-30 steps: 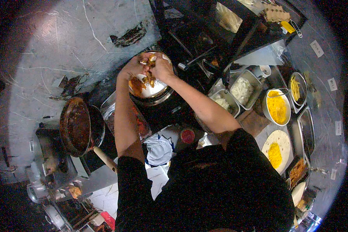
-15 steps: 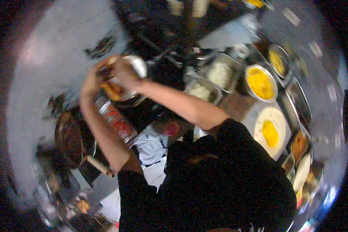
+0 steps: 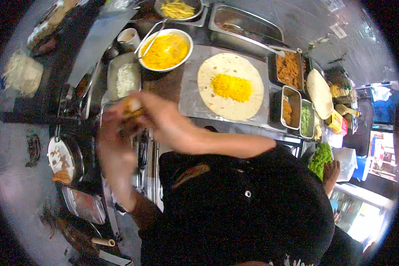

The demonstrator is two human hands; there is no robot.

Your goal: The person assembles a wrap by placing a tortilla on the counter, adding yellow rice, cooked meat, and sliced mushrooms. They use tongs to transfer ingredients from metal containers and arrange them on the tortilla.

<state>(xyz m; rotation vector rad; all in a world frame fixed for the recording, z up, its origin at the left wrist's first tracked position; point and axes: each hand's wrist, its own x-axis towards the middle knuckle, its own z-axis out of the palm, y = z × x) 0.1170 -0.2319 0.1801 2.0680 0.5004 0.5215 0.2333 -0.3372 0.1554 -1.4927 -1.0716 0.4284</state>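
Observation:
My left hand (image 3: pixel 115 133) and my right hand (image 3: pixel 157 115) are close together left of centre, both smeared by motion. Their fingers curl around browned, yellowish food pieces (image 3: pixel 133 108), whose exact kind I cannot make out. Just beyond them stands a metal tub (image 3: pixel 126 80) of white chopped food. A round flatbread (image 3: pixel 221 66) lies flat on a sheet-covered board to the right, with a patch of yellow rice (image 3: pixel 231 88) in its middle. Left of my forearm, a white round dish (image 3: pixel 55 153) has brown remnants in it and a browned piece (image 3: pixel 62 177) at its edge.
A white bowl of yellow rice (image 3: pixel 166 51) with tongs stands behind. Metal tubs of orange-brown filling (image 3: pixel 289 68) and chopped green food (image 3: pixel 306 117) line the right, beside another flatbread (image 3: pixel 319 93). Another person's hand (image 3: pixel 331 175) is near green lettuce (image 3: pixel 320 159). A wooden handle (image 3: pixel 103 242) juts out lower left.
My hands have left the white dish with the browned food pieces between them. The view has turned right, bringing the flatbread with rice to the centre.

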